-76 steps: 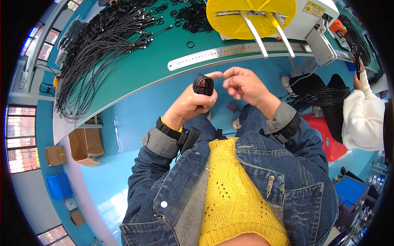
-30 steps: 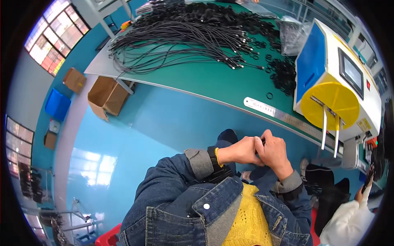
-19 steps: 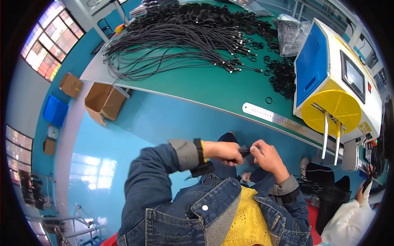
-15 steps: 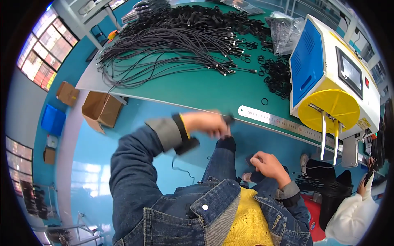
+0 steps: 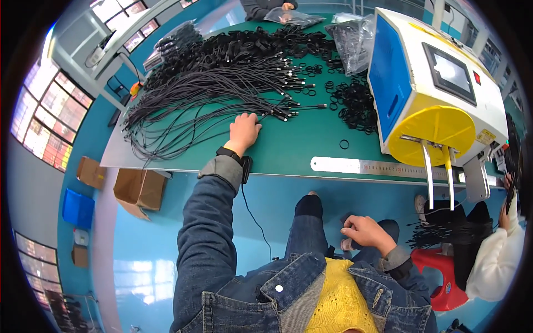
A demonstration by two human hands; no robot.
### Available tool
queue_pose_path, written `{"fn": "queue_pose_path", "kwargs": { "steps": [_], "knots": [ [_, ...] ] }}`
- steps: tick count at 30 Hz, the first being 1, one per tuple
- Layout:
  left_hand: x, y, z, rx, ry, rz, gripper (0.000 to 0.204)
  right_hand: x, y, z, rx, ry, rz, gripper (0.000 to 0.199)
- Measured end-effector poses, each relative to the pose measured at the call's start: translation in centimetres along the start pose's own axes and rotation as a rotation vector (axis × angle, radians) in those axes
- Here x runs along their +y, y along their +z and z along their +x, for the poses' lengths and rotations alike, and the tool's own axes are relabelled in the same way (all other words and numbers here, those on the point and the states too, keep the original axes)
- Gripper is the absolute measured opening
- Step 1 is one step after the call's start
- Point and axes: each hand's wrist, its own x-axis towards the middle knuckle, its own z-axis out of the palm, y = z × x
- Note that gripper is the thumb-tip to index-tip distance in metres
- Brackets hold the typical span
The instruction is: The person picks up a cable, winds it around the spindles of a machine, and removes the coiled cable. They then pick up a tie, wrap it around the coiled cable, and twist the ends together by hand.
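Observation:
My left hand (image 5: 243, 133) rests on the green tabletop, its fingers reaching to the near edge of a pile of black cables (image 5: 205, 83). Those fingers are forward with the thumb apart, and nothing shows in its grasp. The cables' metal-tipped connectors (image 5: 283, 114) lie just right of that hand. Over my lap, away from the table, my right hand (image 5: 365, 232) is loosely curled with nothing visible in it. Small black rings (image 5: 355, 108) are heaped right of the cables, and a single ring (image 5: 344, 144) lies nearer the front edge.
A steel ruler (image 5: 355, 165) lies along the table's front edge. At the right stands a white and blue machine (image 5: 427, 72) with a yellow disc and two prongs. Plastic bags (image 5: 352, 44) lie behind the rings. Another person's hand (image 5: 287, 6) shows at the far side; a red stool (image 5: 441, 277) stands right.
My left hand has moved from above my knee, forward and left, onto the tabletop beside the cables. The right hand stays over my lap. The view has shifted slightly.

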Motion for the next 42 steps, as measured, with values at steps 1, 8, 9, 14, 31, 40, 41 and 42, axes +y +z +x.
{"fn": "queue_pose_path", "kwargs": {
  "steps": [1,8,9,14,31,40,41,42],
  "knots": [
    [0.2,-0.1,-0.3,-0.001,0.010,0.011,0.031,0.2,0.0,-0.2,0.016,-0.012,-0.003,0.031],
    [2.4,-5.0,-1.8,0.120,0.003,-0.614,0.012,1.5,-0.2,-2.8,0.116,-0.062,0.027,0.029],
    [4.2,-7.3,-3.0,0.233,0.098,-0.647,0.010,0.8,-0.5,-3.1,0.244,-0.117,0.092,0.024],
    [15.8,-15.1,-8.3,0.177,0.420,-0.558,0.008,-4.2,-4.4,-5.6,1.095,-0.652,-0.218,0.034],
    [32.6,-16.4,-7.4,0.022,0.568,-1.049,0.007,-1.2,-13.7,-11.6,1.502,-0.463,-0.666,0.028],
    [34.4,-12.0,-4.3,0.157,0.424,-1.134,0.012,2.0,-15.6,-4.3,1.504,-0.314,-0.395,0.007],
    [34.4,-11.9,-4.2,0.157,0.426,-1.135,0.012,2.0,-15.8,-3.9,1.509,-0.271,-0.379,0.007],
    [34.4,-11.8,-4.1,0.161,0.412,-1.142,0.012,2.0,-15.9,-3.6,1.513,-0.227,-0.364,0.007]
  ]
}}
